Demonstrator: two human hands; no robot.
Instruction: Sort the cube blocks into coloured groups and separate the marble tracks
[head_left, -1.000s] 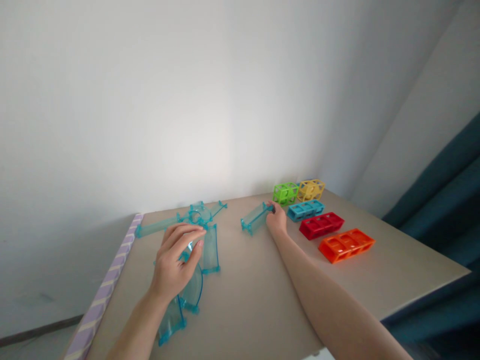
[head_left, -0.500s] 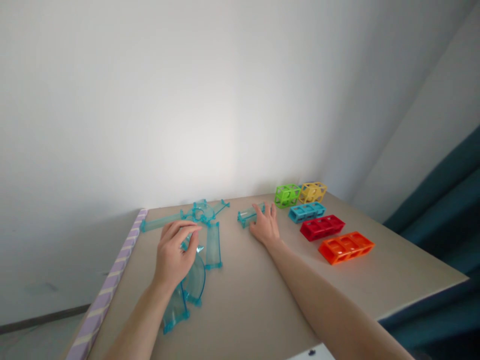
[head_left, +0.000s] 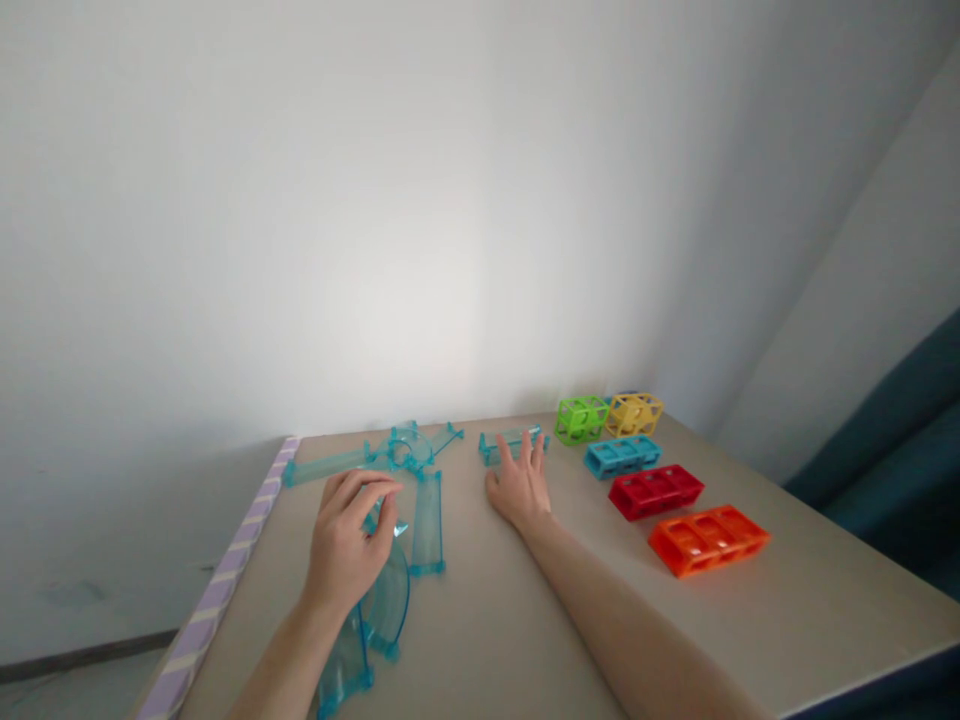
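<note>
My right hand (head_left: 521,487) reaches to the back of the table with its fingers spread. Its fingertips overlap a short translucent blue track piece (head_left: 491,449) and seem to rest on it; no grasp is visible. On the left, my left hand (head_left: 351,535) is curled, thumb and fingertips nearly together. Whatever it may hold is hidden. Behind and below it lie a curved translucent blue piece (head_left: 391,600) and another blue piece (head_left: 346,662). A straight track (head_left: 428,525) lies to its right. Beyond are a round blue connector (head_left: 409,449) and a long track (head_left: 326,466).
On the right stand open-frame blocks: green (head_left: 581,420), yellow (head_left: 635,413), blue (head_left: 622,456), red (head_left: 656,491) and orange (head_left: 709,540). The table (head_left: 480,640) meets a white wall (head_left: 465,200) behind. Purple-striped edging (head_left: 232,565) runs along the left; a dark teal curtain (head_left: 900,480) hangs right.
My right hand has spread its fingers and drawn slightly back toward me. The short track piece now lies more nearly parallel to the wall. My left hand keeps its curled pose; the view has shifted slightly.
</note>
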